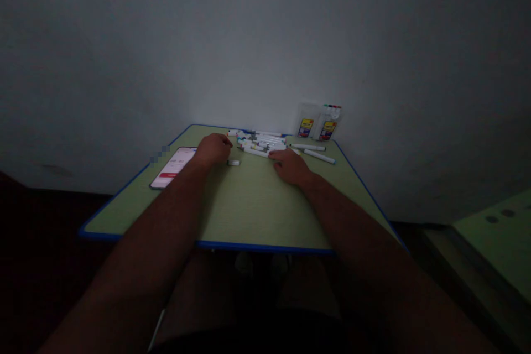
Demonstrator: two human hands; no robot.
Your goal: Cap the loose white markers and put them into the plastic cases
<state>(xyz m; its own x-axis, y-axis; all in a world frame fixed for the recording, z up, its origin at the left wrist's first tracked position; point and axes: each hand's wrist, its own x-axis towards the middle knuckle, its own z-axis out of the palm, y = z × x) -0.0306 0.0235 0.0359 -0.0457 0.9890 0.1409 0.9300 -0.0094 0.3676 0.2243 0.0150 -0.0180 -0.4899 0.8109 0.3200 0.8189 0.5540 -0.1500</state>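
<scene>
white markers are lying heaped on a pale green table

in the head view, the markers are spreading in a loose heap at the far side of the table, near the wall. their barrels are showing slim and white, with small bands and ends in pink, yellow, blue and black; most are pointing sideways and some are crossing. two markers are lying at the right of the heap, one of them slanting and showing a light blue end.

the right hand is resting at the near edge of the heap, its index finger reaching onto the right end of a white marker with a dark left tip. its other fingers are curling in; whether they are pinching it, i cannot tell. the left hand is hovering or resting left of the heap, fingers bending inward; i cannot tell if they are holding anything.

a short whitish piece is lying just beside the left hand. a lit phone is lying partly behind the left forearm. two clear cases are standing at the back right, one holding markers with coloured tops.
</scene>
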